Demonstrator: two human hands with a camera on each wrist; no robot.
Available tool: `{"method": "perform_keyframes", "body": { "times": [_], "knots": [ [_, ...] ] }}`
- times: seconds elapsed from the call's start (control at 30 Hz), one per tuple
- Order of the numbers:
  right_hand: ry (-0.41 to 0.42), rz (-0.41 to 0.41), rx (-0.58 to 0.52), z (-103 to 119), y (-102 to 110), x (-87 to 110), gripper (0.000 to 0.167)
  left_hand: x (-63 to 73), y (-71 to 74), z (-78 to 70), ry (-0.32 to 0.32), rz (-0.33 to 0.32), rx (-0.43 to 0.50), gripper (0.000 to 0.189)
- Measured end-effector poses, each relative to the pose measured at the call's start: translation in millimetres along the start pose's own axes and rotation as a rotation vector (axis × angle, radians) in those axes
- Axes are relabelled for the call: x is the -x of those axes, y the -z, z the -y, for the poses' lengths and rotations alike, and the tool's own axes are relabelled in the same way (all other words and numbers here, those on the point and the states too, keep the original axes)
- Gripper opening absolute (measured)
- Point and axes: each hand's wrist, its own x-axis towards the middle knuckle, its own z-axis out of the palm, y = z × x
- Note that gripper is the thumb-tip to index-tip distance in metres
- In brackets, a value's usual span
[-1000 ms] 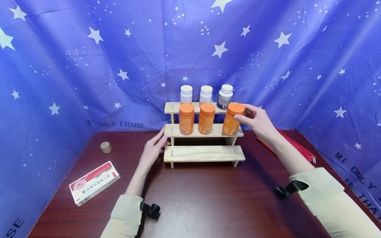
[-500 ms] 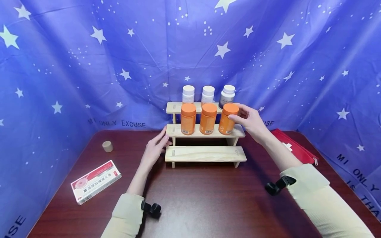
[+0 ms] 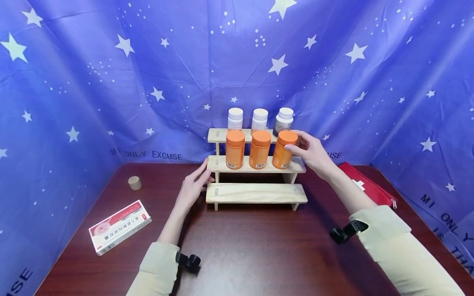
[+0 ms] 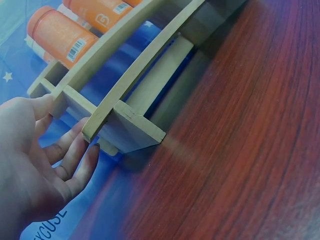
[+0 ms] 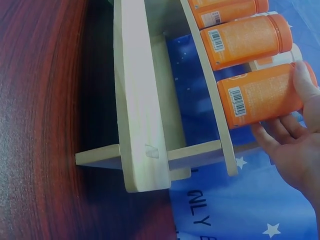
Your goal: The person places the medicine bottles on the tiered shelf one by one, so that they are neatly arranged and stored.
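A three-tier wooden display rack (image 3: 255, 193) stands on the table. My right hand (image 3: 314, 154) holds the rightmost orange bottle (image 3: 283, 155) on the middle tier, its thumb on the front near the cap and fingers round the far side. In the right wrist view, that orange bottle (image 5: 260, 97) has its base on the board. Beside it stand a middle orange bottle (image 3: 259, 154) and a left orange bottle (image 3: 235, 154). My left hand (image 3: 190, 187) grips the rack's left end; in the left wrist view, its thumb touches the middle tier and its fingers curl by the lower board.
White-capped bottles (image 3: 284, 119) stand in a row on the top tier. To the left lie a red-and-white medicine box (image 3: 120, 226) and a small beige cylinder (image 3: 135, 183). A red pouch (image 3: 364, 183) with a white cross lies behind my right forearm. Starry blue cloth (image 3: 192, 61) hangs behind.
My right hand has moved the rightmost orange bottle left along the middle tier, closer to the middle one. More of the red pouch shows. My left hand has stayed on the rack.
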Motion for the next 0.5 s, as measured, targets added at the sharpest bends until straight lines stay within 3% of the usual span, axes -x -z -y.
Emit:
{"method": "perform_keyframes", "body": {
  "times": [0.2, 0.5],
  "knots": [
    [0.030, 0.023, 0.039, 3.2, 0.7, -3.6, 0.054, -0.8, 2.7, 1.2, -0.003, -0.020, -0.013, 0.052],
    [-0.015, 0.041, 0.024, -3.1, 2.4, -1.5, 0.054, 1.6, -0.5, 2.4, 0.003, -0.013, -0.006, 0.051]
  ]
}}
